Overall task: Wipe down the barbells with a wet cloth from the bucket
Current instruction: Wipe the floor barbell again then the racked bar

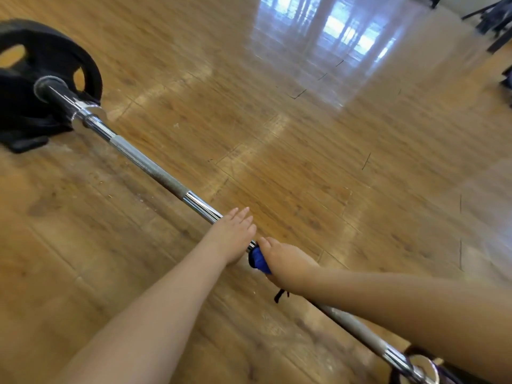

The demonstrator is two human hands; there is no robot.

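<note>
**Two hands on a barbell over a glossy wood floor**

Nearest the camera, two bare forearms reach forward over a barbell (155, 167) that runs diagonally across the floor. The right hand (288, 263) is closed around a blue cloth (260, 260), pressing it onto the bar; a dark strap end hangs just below that hand. Touching the cloth's far side, the left hand (235, 235) lies flat on the bar with its fingers straight and together, gripping nothing.

Beyond the left hand the bar shows a shiny stretch, then a dull rough grip section, then a chrome collar and sleeve. There a black weight plate (41, 79) with oval cut-outs sits at the end. Behind the right arm, the bar's other collar is partly in view at the bottom edge.

The wooden floor (304, 162) under the hands is scuffed and dusty with pale flecks. Farther off it turns glossy, mirroring bright windows. Dark equipment stands blurred at the far right.
</note>
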